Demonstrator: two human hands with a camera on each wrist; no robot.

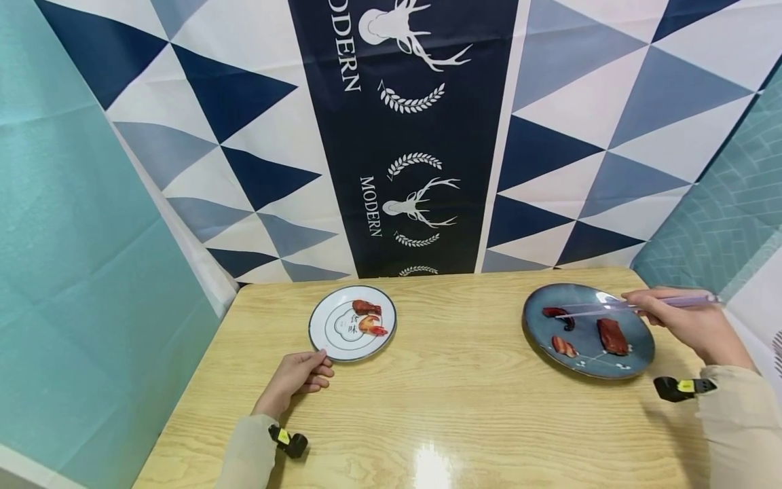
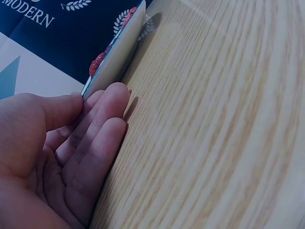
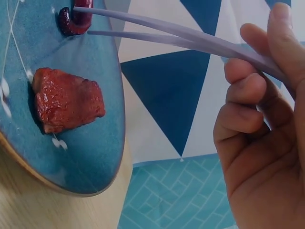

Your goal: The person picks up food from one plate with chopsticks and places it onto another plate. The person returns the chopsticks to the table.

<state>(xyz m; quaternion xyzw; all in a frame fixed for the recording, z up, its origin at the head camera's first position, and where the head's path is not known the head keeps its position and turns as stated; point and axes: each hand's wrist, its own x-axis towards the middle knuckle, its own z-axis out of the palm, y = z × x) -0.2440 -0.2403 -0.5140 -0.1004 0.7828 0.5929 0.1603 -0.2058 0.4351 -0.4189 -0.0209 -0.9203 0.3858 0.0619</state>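
Observation:
At the left, my left hand (image 1: 299, 377) pinches the near rim of a white plate (image 1: 326, 333), thumb on top and fingers curled below the edge. On that plate lie a brown-red piece like a small drumstick (image 1: 366, 308) and an orange-red shrimp (image 1: 370, 326). My right hand (image 1: 690, 326) grips pale purple chopsticks (image 3: 214, 46) over a blue plate (image 1: 589, 299). Their slightly parted tips reach a dark red curled tentacle (image 3: 85, 18); whether they clamp it, I cannot tell. Beside it on the blue plate sit a red-brown slab of meat (image 3: 69, 100) and a striped reddish piece (image 1: 563, 346).
Both plates stand toward the back of a light wooden table (image 1: 452, 380), with bare wood between them. Behind rises a patterned cloth (image 1: 415, 142) with triangles and deer heads. Teal sheets (image 1: 91, 272) close off the sides.

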